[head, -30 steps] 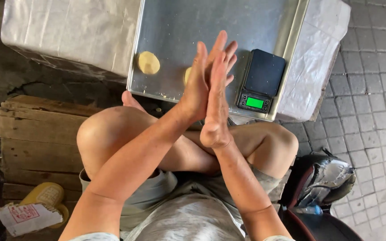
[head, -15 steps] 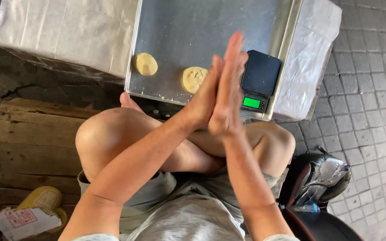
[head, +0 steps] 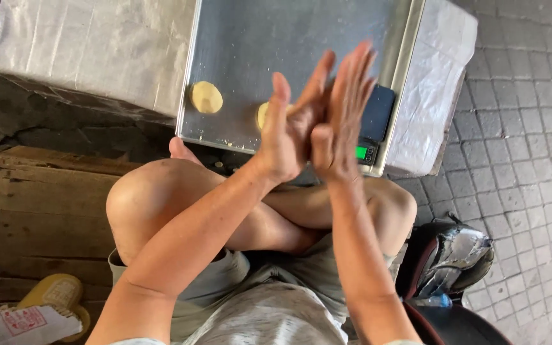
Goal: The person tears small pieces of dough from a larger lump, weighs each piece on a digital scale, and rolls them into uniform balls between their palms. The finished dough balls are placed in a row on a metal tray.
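Observation:
My left hand (head: 287,131) and my right hand (head: 346,108) are pressed palm to palm above my crossed legs, fingers stretched out and pointing up. Whether anything lies between the palms is hidden. Behind them is a metal tray (head: 257,38) holding two flat, round, pale yellow dough pieces. One dough piece (head: 206,97) lies clear at the left. The other dough piece (head: 262,115) is partly covered by my left hand. A black digital scale (head: 378,112) with a lit green display sits at the tray's right corner, just behind my right hand.
The tray rests on a low table wrapped in plastic sheet (head: 84,51). A wooden crate (head: 46,204) stands at my left, with a yellow container (head: 52,294) and a paper packet (head: 30,322) below it. A black bag (head: 448,262) and grey paving (head: 531,160) are at my right.
Both hands stayed pressed together and slid against each other: the right moved forward and up, the left dropped lower. The view shifted, and the second dough piece was uncovered, then partly hidden again.

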